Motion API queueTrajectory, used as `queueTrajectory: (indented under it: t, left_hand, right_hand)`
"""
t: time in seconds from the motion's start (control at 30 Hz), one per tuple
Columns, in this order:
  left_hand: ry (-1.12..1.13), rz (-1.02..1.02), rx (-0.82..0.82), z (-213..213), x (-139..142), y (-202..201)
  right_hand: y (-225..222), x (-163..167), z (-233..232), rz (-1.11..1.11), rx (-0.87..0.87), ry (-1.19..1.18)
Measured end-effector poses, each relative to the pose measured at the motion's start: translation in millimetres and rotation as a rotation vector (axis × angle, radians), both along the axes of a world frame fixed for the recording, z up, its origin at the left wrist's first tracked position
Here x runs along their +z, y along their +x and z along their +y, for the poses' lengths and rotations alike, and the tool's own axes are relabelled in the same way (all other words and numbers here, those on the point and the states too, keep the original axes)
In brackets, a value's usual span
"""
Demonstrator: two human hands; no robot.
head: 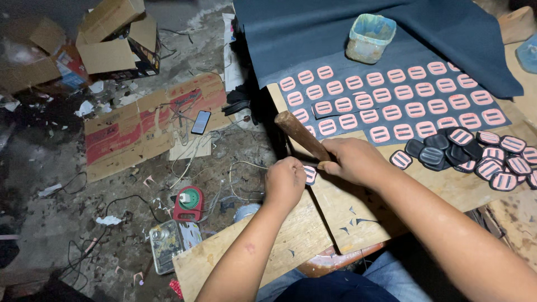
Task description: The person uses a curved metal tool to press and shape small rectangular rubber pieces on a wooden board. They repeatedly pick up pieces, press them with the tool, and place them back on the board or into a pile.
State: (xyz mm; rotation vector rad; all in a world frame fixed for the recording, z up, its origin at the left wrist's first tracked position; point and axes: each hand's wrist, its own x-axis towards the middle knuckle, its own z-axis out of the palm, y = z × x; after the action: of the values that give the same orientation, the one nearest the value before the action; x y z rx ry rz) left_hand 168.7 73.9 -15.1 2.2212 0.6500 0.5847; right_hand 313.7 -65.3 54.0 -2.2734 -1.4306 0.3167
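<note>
Head view: right hand (352, 162) fisted around wooden tool handle (302, 136), angled up-left; left hand (284, 182) pinches small black patch (310, 174) with pink bars at wooden worktop (291, 240) edge.

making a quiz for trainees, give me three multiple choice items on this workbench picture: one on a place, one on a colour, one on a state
1. Where does the worn square plastic cup stand?
A. on the dark blue fabric sheet
B. on the floor
C. on the wooden board

2. What colour are the slotted rounded patches on the sheet?
A. green
B. pink
C. white

3. What is the right hand doing?
A. lying flat and open
B. gripping a brown wooden handle
C. holding a phone

Answers:
1 A, the cup sits at the top of the fabric, above the patch rows.
2 B, the rows show pink with dark slots.
3 B, its fingers are closed round the handle, next to the left hand, which pinches a small cut patch.
</note>
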Motion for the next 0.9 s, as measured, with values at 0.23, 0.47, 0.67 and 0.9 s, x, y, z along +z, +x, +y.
queueTrajectory:
  t: [0.23,0.47,0.67,0.9]
  left_hand:
    - [-0.336,0.04,-0.003,6,-1,-1]
    - [-0.024,-0.028,-0.017,1,-2,0]
    - [-0.376,-0.004,0.002,4,-12,-1]
    - [-0.364,0.019,-0.013,5,-15,2]
  right_hand:
    - [-4,5,-6,0.022,-0.016,0.046]
    - [-6,5,1,0.013,-0.031,-0.01]
    - [-3,6,-6,-0.01,-0.048,-0.071]
    - [-4,4,1,0.076,-0.07,-0.033]
